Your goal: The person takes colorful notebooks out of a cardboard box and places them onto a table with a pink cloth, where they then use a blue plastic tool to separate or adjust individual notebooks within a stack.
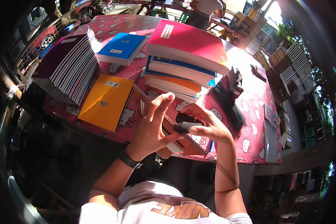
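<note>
My left hand (149, 125) is curved around a notebook with a brown cover (188, 148), its thumb near the spine edge and its fingers raised. A dark spiral coil (194, 142) runs along that edge and trails down over my right forearm. My right hand (211, 127) is bent over the coil, thumb and fingers around a small black piece (183, 127); whether this is a finger cover or a held thing I cannot tell. Left of my hands lies an orange spiral notebook (107, 102).
A tall stack of purple spiral notebooks (69, 63) stands far left, beside blue notebooks (121, 47). Ahead rises a pile topped by a pink-red cover (188, 41). Black coils (233, 115) lie on the right of the pink patterned tablecloth (246, 145). A person (209, 11) stands beyond the table.
</note>
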`<move>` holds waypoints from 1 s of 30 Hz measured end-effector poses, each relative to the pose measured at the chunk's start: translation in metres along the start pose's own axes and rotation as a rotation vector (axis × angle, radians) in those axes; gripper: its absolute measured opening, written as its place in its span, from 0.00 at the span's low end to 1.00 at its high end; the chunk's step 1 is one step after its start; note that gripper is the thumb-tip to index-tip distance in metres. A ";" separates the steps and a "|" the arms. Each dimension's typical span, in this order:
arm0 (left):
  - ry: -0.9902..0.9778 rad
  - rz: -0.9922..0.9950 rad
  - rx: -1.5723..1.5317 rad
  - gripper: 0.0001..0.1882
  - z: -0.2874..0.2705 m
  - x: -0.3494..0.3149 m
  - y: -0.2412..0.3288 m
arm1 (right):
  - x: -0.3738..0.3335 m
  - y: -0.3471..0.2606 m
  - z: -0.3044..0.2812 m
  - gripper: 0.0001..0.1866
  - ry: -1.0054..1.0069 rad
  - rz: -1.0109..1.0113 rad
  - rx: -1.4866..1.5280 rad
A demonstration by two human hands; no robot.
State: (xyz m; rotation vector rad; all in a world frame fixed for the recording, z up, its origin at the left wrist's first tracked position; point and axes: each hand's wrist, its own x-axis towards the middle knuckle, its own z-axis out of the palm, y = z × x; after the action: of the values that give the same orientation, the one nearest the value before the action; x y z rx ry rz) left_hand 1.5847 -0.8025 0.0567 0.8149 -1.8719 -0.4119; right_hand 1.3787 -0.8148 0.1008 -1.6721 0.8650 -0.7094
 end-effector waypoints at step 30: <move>0.283 -0.543 -0.613 0.38 -0.008 -0.015 -0.072 | 0.051 0.030 -0.002 0.32 0.077 -0.001 0.210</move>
State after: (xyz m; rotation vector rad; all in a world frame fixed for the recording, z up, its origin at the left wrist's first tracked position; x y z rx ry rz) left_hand 1.6207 -0.8425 0.0062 0.8830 -1.1386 -1.0845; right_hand 1.4000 -0.8625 0.0739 -1.4665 0.8144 -0.8406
